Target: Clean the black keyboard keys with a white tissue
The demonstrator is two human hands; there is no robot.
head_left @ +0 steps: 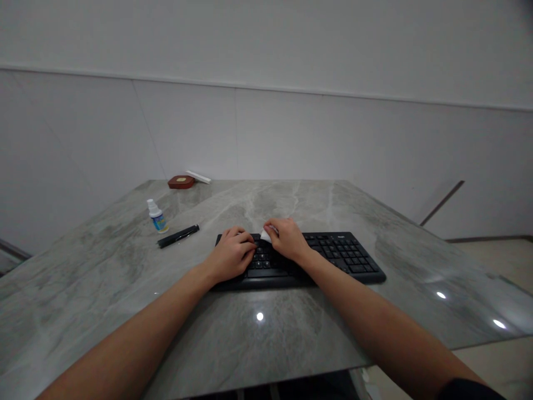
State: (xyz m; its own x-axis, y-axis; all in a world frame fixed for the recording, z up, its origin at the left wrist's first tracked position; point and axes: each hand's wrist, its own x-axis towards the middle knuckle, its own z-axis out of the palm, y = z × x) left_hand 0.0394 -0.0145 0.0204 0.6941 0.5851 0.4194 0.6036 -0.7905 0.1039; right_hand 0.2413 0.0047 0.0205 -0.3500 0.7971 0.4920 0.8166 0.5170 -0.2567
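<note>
A black keyboard (345, 253) lies flat on the marbled table, its long side facing me. Over its left part rests my left hand (233, 253), fingers bent and pressed on the keys, holding the board. My right hand (289, 239) is closed in a pinch around a small white wipe (265, 236), just above the upper middle keys. Both hands are close together, and they hide many of the keys. The fingertips of my right hand are partly hidden behind the wipe.
Left of the keyboard lies a black pen-like stick (179, 236). Behind it stands a small white spray bottle (157, 216) with a blue and yellow label. Near the wall are a reddish-brown case (181, 182) and a white flat strip (199, 176). The grey table (258, 344) reflects ceiling lights.
</note>
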